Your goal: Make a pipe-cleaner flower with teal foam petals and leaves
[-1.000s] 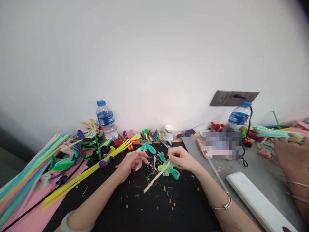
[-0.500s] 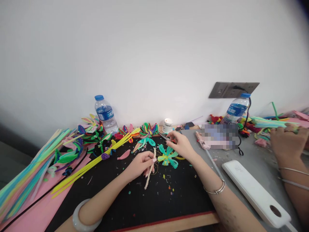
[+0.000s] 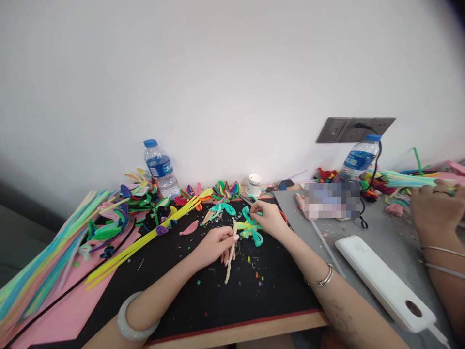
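With my left hand [image 3: 217, 245] I am gripping the cream twisted stem [image 3: 228, 271] near its middle, between thumb and fingers. Its lower end is pointing toward me; its upper end is standing just beside the teal-and-yellow flower [image 3: 249, 227], and I cannot tell whether they are touching. My right hand [image 3: 268, 220] is bending over this flower with curled fingers, close to an upper petal, but whether they are closing on it I cannot tell. The scissors [image 3: 247, 199] are lying just beyond my right fingertips.

In my judgement, the left pinch should be staying light, because hard pressure could be flattening the soft twist. If my right fingers are taking the flower, they should be holding it near its yellow centre, since pulling a petal tip could be spoiling the loop. Small scraps [image 3: 257, 276] are lying on the black mat [image 3: 276, 291] nearer to me than both hands, so I should be keeping the stem above them.
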A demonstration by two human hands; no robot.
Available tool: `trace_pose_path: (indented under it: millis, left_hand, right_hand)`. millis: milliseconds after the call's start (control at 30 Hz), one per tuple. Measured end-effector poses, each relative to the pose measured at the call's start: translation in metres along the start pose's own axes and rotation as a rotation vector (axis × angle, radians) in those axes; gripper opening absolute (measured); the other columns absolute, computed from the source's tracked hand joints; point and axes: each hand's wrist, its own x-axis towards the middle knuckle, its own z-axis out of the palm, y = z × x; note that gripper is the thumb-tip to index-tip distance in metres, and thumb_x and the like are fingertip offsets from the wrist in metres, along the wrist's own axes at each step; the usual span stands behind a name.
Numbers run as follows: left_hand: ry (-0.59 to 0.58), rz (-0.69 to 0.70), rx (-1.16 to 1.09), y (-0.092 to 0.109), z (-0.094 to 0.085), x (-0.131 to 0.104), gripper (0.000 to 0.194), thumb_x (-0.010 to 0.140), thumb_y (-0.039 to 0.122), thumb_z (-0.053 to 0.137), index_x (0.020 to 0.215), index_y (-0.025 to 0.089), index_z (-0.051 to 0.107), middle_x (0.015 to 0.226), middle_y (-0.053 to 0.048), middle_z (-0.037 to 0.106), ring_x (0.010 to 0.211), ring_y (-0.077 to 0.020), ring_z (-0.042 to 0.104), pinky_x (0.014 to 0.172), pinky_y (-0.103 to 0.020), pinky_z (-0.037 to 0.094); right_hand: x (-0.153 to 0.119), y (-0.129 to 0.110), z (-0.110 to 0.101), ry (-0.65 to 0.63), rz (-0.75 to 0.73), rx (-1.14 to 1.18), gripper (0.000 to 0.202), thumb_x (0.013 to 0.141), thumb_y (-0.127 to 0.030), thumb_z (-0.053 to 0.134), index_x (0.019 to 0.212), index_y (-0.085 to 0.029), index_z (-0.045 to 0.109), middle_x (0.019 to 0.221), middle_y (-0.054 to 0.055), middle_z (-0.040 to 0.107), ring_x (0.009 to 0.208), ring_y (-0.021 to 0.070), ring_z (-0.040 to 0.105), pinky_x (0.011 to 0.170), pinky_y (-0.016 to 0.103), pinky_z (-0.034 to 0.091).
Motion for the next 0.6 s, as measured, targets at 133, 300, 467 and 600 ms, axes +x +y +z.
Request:
trace_pose_path:
  millis: [133,300,467,600]
  left_hand:
    - [0.014,0.008,-0.005,-0.001,0.000,0.001,0.030,0.080,0.046,0.049,0.073,0.018,0.043,0.054,0.002,0.060,0.034,-0.0079,0.050,0.033,-0.016,0.035]
    - [0.010,0.006,-0.008,0.000,-0.002,0.002,0.031,0.080,0.046,0.049,0.070,0.017,0.043,0.056,0.000,0.062,0.034,-0.0075,0.051,0.034,-0.016,0.035]
    - [0.006,-0.013,-0.037,0.003,-0.003,0.002,0.031,0.081,0.047,0.046,0.071,0.018,0.042,0.056,0.000,0.063,0.033,-0.0075,0.049,0.032,-0.016,0.034]
    - [0.001,-0.015,-0.057,0.004,-0.004,0.002,0.030,0.082,0.046,0.045,0.072,0.019,0.040,0.054,0.001,0.062,0.029,-0.0060,0.046,0.030,-0.015,0.029]
  right_hand:
    - [0.001,-0.001,0.001,0.062,0.020,0.008,0.011,0.080,-0.024,0.049,0.084,-0.017,0.057,0.072,0.001,0.062,0.064,0.0139,0.055,0.060,0.023,0.039]
    - [0.005,0.005,-0.016,0.248,0.022,-0.107,0.018,0.082,-0.021,0.043,0.093,-0.016,0.057,0.089,0.008,0.062,0.080,0.0189,0.056,0.070,0.027,0.041]
    - [0.000,0.027,-0.062,0.221,0.296,-0.523,0.036,0.071,-0.006,0.044,0.106,-0.013,0.054,0.102,0.017,0.060,0.092,0.0273,0.055,0.075,0.033,0.039]
    - [-0.013,0.059,-0.098,0.040,0.559,-0.644,0.034,0.078,-0.019,0.045,0.111,-0.014,0.052,0.094,0.017,0.063,0.086,0.0302,0.058,0.067,0.034,0.039]
